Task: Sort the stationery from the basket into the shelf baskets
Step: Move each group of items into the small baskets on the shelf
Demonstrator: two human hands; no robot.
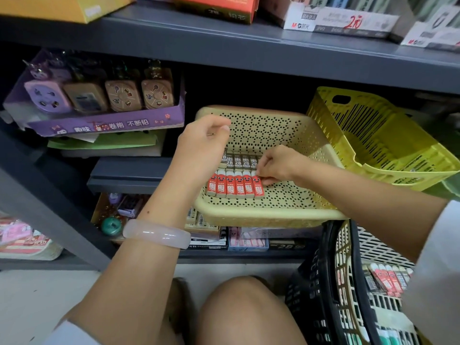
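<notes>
Right hand (275, 165) is pinching the end eraser (258, 186) of the red row in the beige basket (273, 215). Left hand (202, 143) is hovering loosely curled, holding nothing. Black basket (323, 282) is sitting lower right.

Right hand (275, 165) fingers (261, 173) on red eraser (258, 186) in beige basket (286, 215).

dark grey metal shelving (224, 43), pale floor (37, 295)

Grey erasers (237, 161) read "2B"; white carton (341, 22) reads "M&G".
</notes>
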